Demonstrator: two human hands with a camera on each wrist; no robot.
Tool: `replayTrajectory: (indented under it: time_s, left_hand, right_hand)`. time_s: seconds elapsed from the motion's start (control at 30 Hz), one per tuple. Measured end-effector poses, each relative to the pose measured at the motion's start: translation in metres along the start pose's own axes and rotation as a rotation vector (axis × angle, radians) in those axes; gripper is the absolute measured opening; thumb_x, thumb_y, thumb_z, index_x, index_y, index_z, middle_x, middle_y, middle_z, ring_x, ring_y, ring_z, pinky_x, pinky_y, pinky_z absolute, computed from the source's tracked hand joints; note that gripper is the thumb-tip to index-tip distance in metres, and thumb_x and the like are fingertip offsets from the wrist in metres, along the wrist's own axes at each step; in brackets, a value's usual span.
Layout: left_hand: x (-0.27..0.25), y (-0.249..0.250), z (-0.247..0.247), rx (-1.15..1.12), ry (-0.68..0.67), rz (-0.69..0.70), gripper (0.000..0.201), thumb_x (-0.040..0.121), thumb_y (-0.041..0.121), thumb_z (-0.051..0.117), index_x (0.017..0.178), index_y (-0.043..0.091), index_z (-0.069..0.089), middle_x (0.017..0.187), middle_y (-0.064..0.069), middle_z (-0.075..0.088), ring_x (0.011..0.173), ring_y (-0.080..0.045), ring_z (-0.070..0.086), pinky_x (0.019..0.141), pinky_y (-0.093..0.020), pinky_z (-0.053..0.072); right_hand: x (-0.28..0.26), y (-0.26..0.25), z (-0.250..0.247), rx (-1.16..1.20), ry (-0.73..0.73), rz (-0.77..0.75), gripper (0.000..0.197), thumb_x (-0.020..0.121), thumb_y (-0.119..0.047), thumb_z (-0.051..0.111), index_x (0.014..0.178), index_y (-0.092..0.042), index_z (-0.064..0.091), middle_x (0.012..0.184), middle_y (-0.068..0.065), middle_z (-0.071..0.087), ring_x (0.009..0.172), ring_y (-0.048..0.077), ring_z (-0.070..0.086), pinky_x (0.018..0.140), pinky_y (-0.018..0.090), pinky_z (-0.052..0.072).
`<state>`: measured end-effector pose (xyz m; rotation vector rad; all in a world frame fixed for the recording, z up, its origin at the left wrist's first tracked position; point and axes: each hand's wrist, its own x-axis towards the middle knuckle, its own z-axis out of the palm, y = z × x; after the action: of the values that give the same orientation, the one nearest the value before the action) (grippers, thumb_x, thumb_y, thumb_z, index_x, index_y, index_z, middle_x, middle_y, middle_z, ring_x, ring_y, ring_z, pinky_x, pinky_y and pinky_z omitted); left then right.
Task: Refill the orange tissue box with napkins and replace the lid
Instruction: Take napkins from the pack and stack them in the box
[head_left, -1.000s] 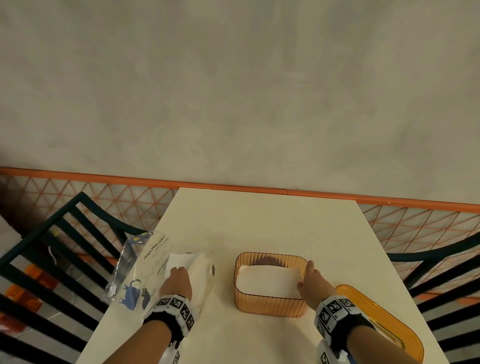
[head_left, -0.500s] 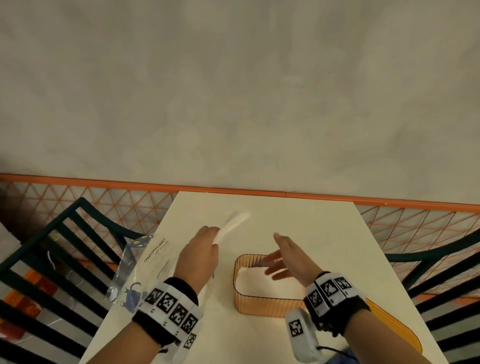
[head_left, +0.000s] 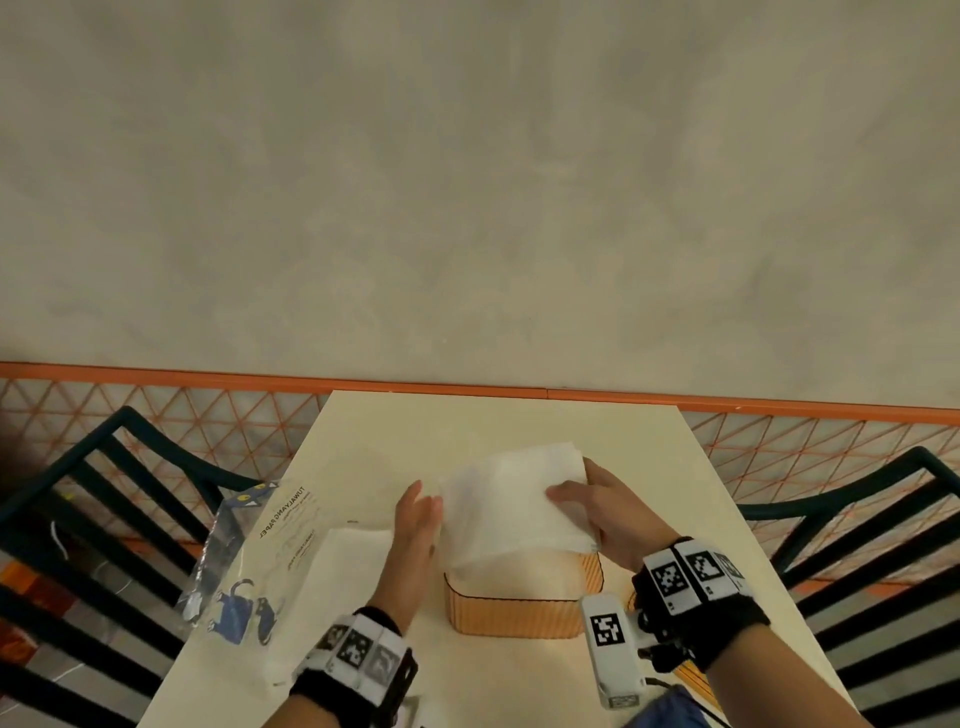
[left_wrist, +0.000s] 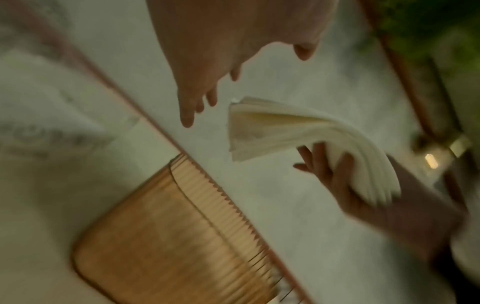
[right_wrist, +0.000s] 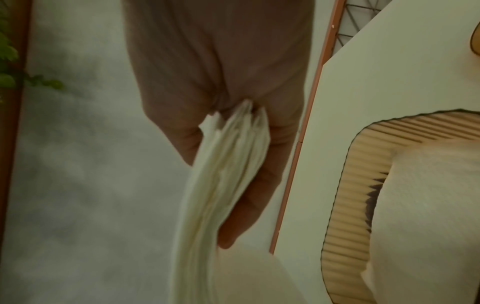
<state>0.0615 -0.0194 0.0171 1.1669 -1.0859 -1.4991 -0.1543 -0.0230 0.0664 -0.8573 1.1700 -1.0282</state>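
Note:
The orange ribbed tissue box (head_left: 514, 608) stands open on the table's near half, with white napkins (right_wrist: 428, 205) lying inside it. My right hand (head_left: 582, 506) grips a stack of white napkins (head_left: 514, 509) by its right end, thumb on top, and holds it tilted just above the box. My left hand (head_left: 418, 512) hovers with straight fingers beside the stack's left edge and holds nothing; the left wrist view shows a small gap between them. A sliver of the orange lid (head_left: 696, 680) shows on the table behind my right wrist.
The opened napkin package (head_left: 270, 561), with more napkins (head_left: 348, 551) in it, lies left of the box on the cream table (head_left: 493, 431). Dark slatted chairs (head_left: 93, 519) flank the table on both sides. An orange-railed mesh fence (head_left: 208, 410) and a grey wall stand beyond the far edge.
My left hand lifted a napkin stack from the package and passed it rightward. My right hand left the box rim and now holds the stack over the box; the left hand has let go.

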Motion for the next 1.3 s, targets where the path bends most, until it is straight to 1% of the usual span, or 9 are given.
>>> replayTrajectory:
  time_s: [0.13, 0.27, 0.5, 0.7, 0.8, 0.9, 1.07, 1.17, 1.3]
  left_hand:
    - [0.010, 0.006, -0.001, -0.525, -0.123, -0.395, 0.058, 0.088, 0.061, 0.039, 0.120, 0.015, 0.056, 0.099, -0.009, 0.069, 0.092, -0.024, 0.062, 0.064, -0.030, 0.055]
    - [0.016, 0.011, 0.011, -0.389, -0.124, -0.402, 0.046, 0.082, 0.049, 0.059, 0.113, 0.016, 0.065, 0.111, -0.011, 0.070, 0.105, -0.029, 0.063, 0.086, -0.040, 0.053]
    - [0.027, 0.004, 0.016, -0.158, -0.057, -0.301, 0.027, 0.087, 0.023, 0.063, 0.112, 0.014, 0.062, 0.101, -0.007, 0.069, 0.090, -0.024, 0.065, 0.073, -0.036, 0.054]
    - [0.031, -0.010, 0.025, -0.054, -0.112, -0.238, 0.043, 0.079, 0.020, 0.073, 0.120, 0.013, 0.059, 0.117, -0.012, 0.067, 0.109, -0.029, 0.062, 0.096, -0.047, 0.050]
    - [0.036, -0.013, 0.031, 0.111, -0.127, -0.061, 0.036, 0.079, 0.011, 0.073, 0.113, 0.016, 0.060, 0.115, -0.007, 0.067, 0.109, -0.024, 0.062, 0.100, -0.041, 0.048]
    - [0.039, -0.025, 0.037, 0.241, -0.159, 0.005, 0.030, 0.076, 0.010, 0.075, 0.097, 0.023, 0.057, 0.100, 0.000, 0.065, 0.099, -0.019, 0.061, 0.086, -0.027, 0.050]
    - [0.037, -0.056, 0.040, 0.456, -0.144, -0.041, 0.056, 0.076, 0.020, 0.076, 0.123, 0.020, 0.046, 0.119, 0.006, 0.055, 0.114, -0.015, 0.050, 0.092, -0.022, 0.041]
    - [0.037, -0.052, 0.043, 0.403, -0.111, 0.053, 0.043, 0.077, 0.013, 0.074, 0.112, 0.019, 0.049, 0.105, 0.003, 0.058, 0.105, -0.019, 0.055, 0.074, -0.009, 0.045]
    - [0.040, -0.042, 0.047, 0.369, -0.041, 0.083, 0.052, 0.074, 0.016, 0.077, 0.108, 0.025, 0.039, 0.097, 0.004, 0.050, 0.094, -0.018, 0.051, 0.078, -0.021, 0.045]
  right_hand:
    - [-0.008, -0.006, -0.003, -0.024, -0.064, -0.035, 0.039, 0.087, -0.002, 0.055, 0.125, -0.012, 0.050, 0.120, 0.013, 0.065, 0.107, 0.031, 0.064, 0.084, 0.040, 0.053]
    - [-0.011, 0.004, -0.004, -0.060, 0.004, -0.017, 0.034, 0.087, -0.010, 0.058, 0.121, -0.011, 0.055, 0.113, 0.012, 0.068, 0.098, 0.029, 0.067, 0.075, 0.035, 0.054]
    - [-0.010, 0.019, -0.016, -0.146, 0.065, 0.021, 0.030, 0.087, -0.007, 0.057, 0.117, -0.009, 0.059, 0.111, 0.013, 0.069, 0.101, 0.032, 0.065, 0.082, 0.041, 0.053]
    - [-0.012, 0.028, -0.028, -0.123, 0.106, -0.047, 0.031, 0.084, -0.012, 0.063, 0.114, -0.014, 0.058, 0.110, 0.011, 0.068, 0.097, 0.029, 0.065, 0.075, 0.039, 0.054]
    - [-0.013, 0.032, -0.038, -0.176, 0.133, -0.138, 0.047, 0.065, -0.029, 0.074, 0.105, -0.013, 0.055, 0.103, 0.011, 0.065, 0.096, 0.030, 0.062, 0.077, 0.045, 0.053]
    - [-0.016, 0.046, -0.049, -0.216, 0.136, -0.147, 0.044, 0.057, -0.029, 0.077, 0.092, -0.016, 0.053, 0.089, 0.005, 0.062, 0.081, 0.025, 0.060, 0.061, 0.036, 0.051]
    - [-0.018, 0.073, -0.055, -0.331, 0.161, -0.161, 0.048, 0.049, -0.036, 0.072, 0.089, -0.013, 0.057, 0.081, 0.002, 0.064, 0.075, 0.019, 0.060, 0.067, 0.035, 0.050]
    - [-0.011, 0.069, -0.054, -0.319, 0.196, -0.212, 0.047, 0.048, -0.039, 0.071, 0.085, -0.015, 0.057, 0.079, -0.002, 0.064, 0.073, 0.014, 0.059, 0.064, 0.028, 0.049]
    - [-0.007, 0.069, -0.054, -0.256, 0.199, -0.215, 0.046, 0.049, -0.034, 0.073, 0.088, -0.017, 0.057, 0.084, 0.002, 0.065, 0.080, 0.019, 0.061, 0.070, 0.037, 0.051]
